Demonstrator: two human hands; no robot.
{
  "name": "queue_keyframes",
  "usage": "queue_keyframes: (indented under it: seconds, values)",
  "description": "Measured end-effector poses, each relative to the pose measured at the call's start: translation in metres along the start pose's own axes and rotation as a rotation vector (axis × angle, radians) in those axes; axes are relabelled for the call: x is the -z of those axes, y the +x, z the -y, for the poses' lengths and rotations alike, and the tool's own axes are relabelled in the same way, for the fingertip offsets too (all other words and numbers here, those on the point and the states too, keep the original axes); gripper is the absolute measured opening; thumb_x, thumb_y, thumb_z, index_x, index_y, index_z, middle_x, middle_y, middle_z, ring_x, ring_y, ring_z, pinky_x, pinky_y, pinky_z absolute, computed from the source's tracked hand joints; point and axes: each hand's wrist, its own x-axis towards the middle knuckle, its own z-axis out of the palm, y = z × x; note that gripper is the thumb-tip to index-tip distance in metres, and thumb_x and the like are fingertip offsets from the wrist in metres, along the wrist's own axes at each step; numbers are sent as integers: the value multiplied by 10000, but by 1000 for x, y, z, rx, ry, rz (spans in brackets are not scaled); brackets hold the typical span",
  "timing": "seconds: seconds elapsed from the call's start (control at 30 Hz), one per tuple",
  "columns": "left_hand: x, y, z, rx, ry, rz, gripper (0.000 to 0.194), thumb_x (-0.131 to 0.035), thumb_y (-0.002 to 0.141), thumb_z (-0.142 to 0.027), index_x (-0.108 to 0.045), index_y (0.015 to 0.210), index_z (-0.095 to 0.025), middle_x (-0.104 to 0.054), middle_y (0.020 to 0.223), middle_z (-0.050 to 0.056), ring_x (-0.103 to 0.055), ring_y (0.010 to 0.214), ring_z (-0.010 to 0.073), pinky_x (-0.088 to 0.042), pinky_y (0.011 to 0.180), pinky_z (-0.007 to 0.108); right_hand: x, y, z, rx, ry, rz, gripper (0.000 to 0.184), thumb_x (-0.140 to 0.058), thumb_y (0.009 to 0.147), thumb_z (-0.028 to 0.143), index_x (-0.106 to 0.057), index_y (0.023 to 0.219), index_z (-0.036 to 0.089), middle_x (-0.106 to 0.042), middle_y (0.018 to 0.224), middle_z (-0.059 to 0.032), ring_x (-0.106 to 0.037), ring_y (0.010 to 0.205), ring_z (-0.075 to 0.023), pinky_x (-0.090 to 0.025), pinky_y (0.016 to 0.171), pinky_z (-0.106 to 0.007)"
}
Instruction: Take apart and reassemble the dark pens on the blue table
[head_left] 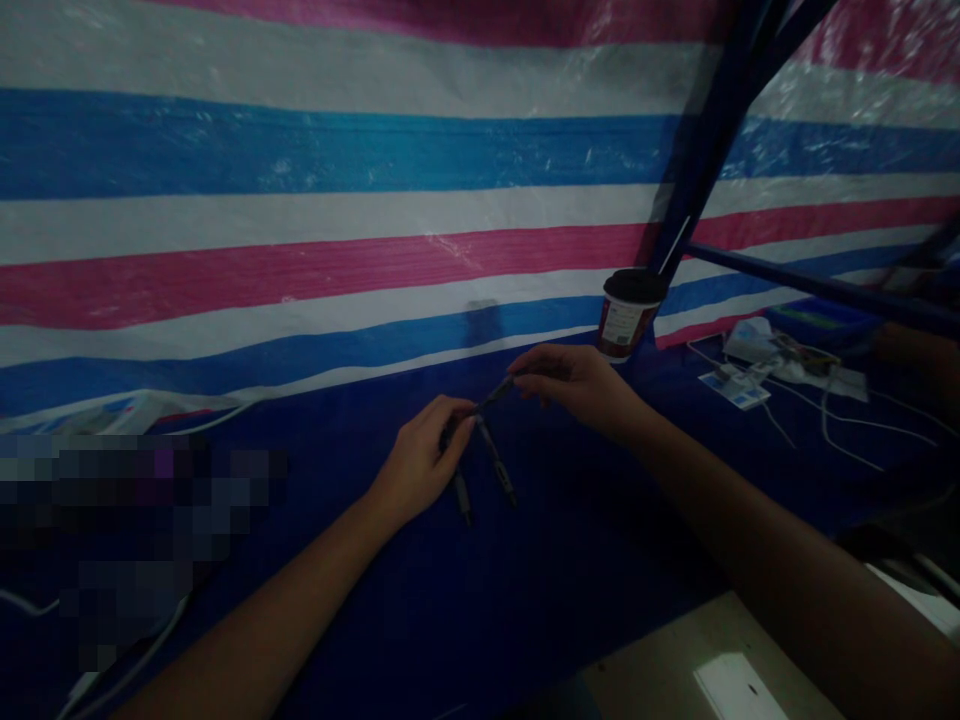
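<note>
My right hand [574, 385] pinches a slim dark pen [495, 394] between thumb and fingertips, tilted above the blue table. The pen's lower left end meets the closed thumb and index finger of my left hand [427, 455]. Below the fingertips a second dark pen [497, 465] with a clear-looking barrel slants down to the right. Another dark pen [462, 495] shows from under my left hand, its upper part hidden by the fingers. The light is dim, so the fine parts of the pens are hard to make out.
A lidded paper cup [624, 320] stands beyond my right hand, near a blue metal post [709, 160]. Papers [742, 385] and white cables [847, 420] lie at right, where another person's arm [919, 355] shows. A striped plastic sheet [337, 230] hangs behind the table [420, 600].
</note>
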Motion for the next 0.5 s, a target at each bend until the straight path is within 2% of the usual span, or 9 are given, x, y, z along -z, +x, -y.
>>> queue_keyframes:
  seconds: [0.07,0.2,0.27,0.37,0.5]
  values:
    - [0,0,1,-28,10,-13,175,-492,1034,-270,-642,1079,-191,-690,936,30,-665,827,161,-523,733,286,-1,0,-1,-25,-5,56,174,-713,836,286,-702,962,166,-696,753,-7,-618,642,-118,-468,560,-251]
    - [0,0,3,-52,39,-36,179,-531,1025,-292,-671,1080,-195,-698,917,31,-664,821,170,-512,736,303,-1,-1,-1,-40,-42,70,182,-714,829,282,-713,968,163,-692,741,-2,-618,646,-121,-445,552,-239]
    - [0,0,4,-49,54,-31,195,-543,1021,-314,-686,1084,-198,-710,917,37,-668,825,178,-509,741,313,-1,-2,1,-60,-123,75,174,-702,851,328,-715,886,158,-678,694,-1,-599,614,-120,-422,543,-240]
    - [0,1,5,-45,67,-41,206,-556,1016,-329,-705,1075,-200,-728,931,44,-672,832,187,-503,759,331,1,-3,3,-98,-305,86,380,-625,926,466,-666,702,161,-638,605,-7,-562,556,-117,-389,544,-254]
    - [0,1,5,-69,95,-50,205,-564,1014,-333,-716,1083,-215,-742,938,41,-676,826,192,-486,762,350,1,-5,4,-20,-349,142,275,-725,870,449,-682,895,178,-671,697,8,-584,618,-128,-394,587,-251]
